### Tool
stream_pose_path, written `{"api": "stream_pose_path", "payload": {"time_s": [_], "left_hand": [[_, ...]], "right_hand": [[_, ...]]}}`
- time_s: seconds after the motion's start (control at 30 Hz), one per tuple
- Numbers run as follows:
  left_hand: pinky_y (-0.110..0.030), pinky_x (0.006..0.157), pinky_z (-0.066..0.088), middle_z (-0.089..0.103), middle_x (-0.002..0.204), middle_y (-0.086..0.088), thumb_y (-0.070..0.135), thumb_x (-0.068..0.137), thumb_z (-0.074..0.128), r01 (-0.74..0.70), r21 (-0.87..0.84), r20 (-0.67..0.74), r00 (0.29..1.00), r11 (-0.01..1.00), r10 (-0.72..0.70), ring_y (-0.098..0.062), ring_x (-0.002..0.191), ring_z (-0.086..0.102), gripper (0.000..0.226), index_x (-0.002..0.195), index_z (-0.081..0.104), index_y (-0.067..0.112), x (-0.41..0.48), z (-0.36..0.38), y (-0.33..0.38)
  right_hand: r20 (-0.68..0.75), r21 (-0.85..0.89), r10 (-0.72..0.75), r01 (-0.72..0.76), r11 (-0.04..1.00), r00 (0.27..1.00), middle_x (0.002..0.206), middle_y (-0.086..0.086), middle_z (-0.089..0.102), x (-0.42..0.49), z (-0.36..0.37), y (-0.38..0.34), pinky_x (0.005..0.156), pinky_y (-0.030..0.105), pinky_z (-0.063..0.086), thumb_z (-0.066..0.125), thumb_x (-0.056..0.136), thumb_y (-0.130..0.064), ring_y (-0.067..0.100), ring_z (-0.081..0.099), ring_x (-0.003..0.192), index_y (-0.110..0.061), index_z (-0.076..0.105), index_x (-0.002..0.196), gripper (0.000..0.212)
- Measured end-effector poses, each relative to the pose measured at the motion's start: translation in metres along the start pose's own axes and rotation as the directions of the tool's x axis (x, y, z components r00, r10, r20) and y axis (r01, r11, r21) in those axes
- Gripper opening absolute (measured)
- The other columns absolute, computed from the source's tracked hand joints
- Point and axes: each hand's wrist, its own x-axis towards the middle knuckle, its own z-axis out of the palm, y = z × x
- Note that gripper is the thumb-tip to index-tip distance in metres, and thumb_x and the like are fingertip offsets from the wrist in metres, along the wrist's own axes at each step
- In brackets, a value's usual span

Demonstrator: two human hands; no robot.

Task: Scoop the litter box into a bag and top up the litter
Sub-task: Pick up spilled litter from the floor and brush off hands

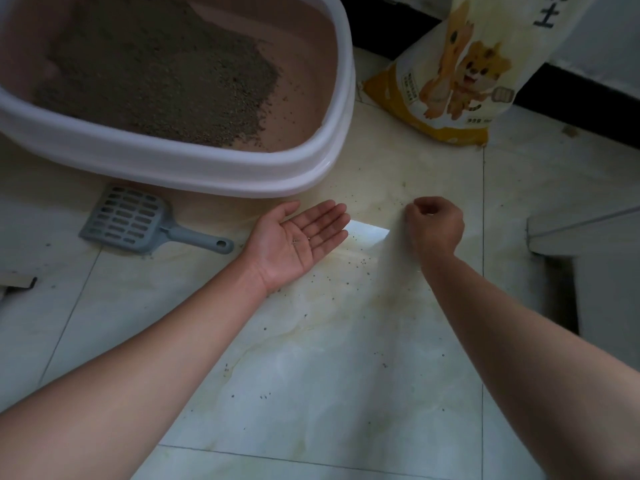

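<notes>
This looks like a home, probably a room corner kept for a cat: a glossy pale tiled floor (329, 393), dark skirting (571, 98) under a white wall (609, 36), a litter box (207, 174), a grey scoop (131, 220) and a printed litter bag (460, 71) standing by the wall.

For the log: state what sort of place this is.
Probably a home, a corner of tiled floor kept for a cat: a litter box, a scoop beside it, and a litter bag near the wall.

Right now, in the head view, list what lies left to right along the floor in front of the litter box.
Grey scoop → left hand, palm up → right hand, fingers curled.
</notes>
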Motion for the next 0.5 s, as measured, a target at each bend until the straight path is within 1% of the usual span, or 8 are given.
{"api": "stream_pose_path", "payload": {"time_s": [0.1, 0.2, 0.27, 0.3, 0.4, 0.5], "left_hand": [[-0.05, 0.101, 0.047, 0.065, 0.124, -0.02, 0.026, 0.098, 0.039, -0.001, -0.001, -0.003, 1.0, 1.0, 0.001, -0.034, 0.113, 0.064, 0.046, 0.107, 0.07, -0.006, -0.001, -0.002, 0.001], [-0.051, 0.1, 0.047, 0.065, 0.124, -0.02, 0.026, 0.098, 0.039, -0.002, -0.012, 0.0, 1.0, 1.0, 0.002, -0.034, 0.113, 0.064, 0.046, 0.106, 0.07, -0.006, 0.0, -0.002, 0.001], [-0.051, 0.101, 0.046, 0.065, 0.124, -0.02, 0.025, 0.098, 0.038, 0.0, -0.011, -0.003, 1.0, 1.0, 0.0, -0.034, 0.114, 0.064, 0.046, 0.107, 0.07, -0.006, 0.0, -0.001, 0.001], [-0.051, 0.102, 0.046, 0.065, 0.124, -0.02, 0.025, 0.098, 0.038, 0.0, -0.01, -0.005, 1.0, 1.0, 0.0, -0.034, 0.114, 0.063, 0.046, 0.107, 0.07, -0.006, 0.0, 0.0, 0.002], [-0.05, 0.103, 0.045, 0.065, 0.123, -0.02, 0.025, 0.098, 0.038, -0.007, -0.008, -0.007, 1.0, 1.0, 0.007, -0.034, 0.113, 0.064, 0.045, 0.109, 0.069, -0.006, 0.0, 0.003, 0.002], [-0.049, 0.103, 0.046, 0.065, 0.123, -0.02, 0.025, 0.097, 0.039, -0.013, -0.004, -0.013, 1.0, 1.0, 0.013, -0.034, 0.113, 0.064, 0.044, 0.113, 0.067, -0.005, 0.0, 0.005, 0.002]], "right_hand": [[-0.009, -0.01, -0.004, 0.004, 1.0, 1.0, 0.09, -0.007, 0.074, 0.001, 0.006, -0.002, 0.076, 0.022, 0.05, 0.069, 0.086, -0.024, 0.008, 0.063, 0.078, -0.021, 0.078, 0.101, 0.018], [-0.02, -0.052, -0.041, 0.04, 0.998, 0.999, 0.089, -0.008, 0.073, 0.002, 0.008, -0.002, 0.069, 0.016, 0.044, 0.068, 0.088, -0.024, 0.007, 0.062, 0.076, -0.021, 0.078, 0.098, 0.015], [-0.018, -0.092, -0.1, 0.098, 0.991, 0.995, 0.092, -0.008, 0.073, 0.0, 0.007, 0.001, 0.065, 0.012, 0.039, 0.066, 0.09, -0.023, 0.008, 0.061, 0.077, -0.021, 0.078, 0.097, 0.014], [-0.01, -0.122, -0.151, 0.149, 0.981, 0.988, 0.094, -0.007, 0.072, -0.001, 0.007, 0.002, 0.065, 0.012, 0.038, 0.065, 0.091, -0.022, 0.01, 0.061, 0.078, -0.021, 0.078, 0.095, 0.014], [0.035, -0.204, -0.326, 0.326, 0.923, 0.945, 0.097, -0.003, 0.07, -0.002, 0.005, 0.008, 0.068, 0.014, 0.037, 0.061, 0.091, -0.017, 0.014, 0.062, 0.081, -0.019, 0.077, 0.091, 0.016], [0.087, -0.299, -0.404, 0.41, 0.862, 0.911, 0.095, -0.001, 0.067, 0.003, 0.005, 0.006, 0.066, 0.024, 0.042, 0.056, 0.092, -0.016, 0.019, 0.06, 0.075, -0.016, 0.074, 0.09, 0.018]]}}
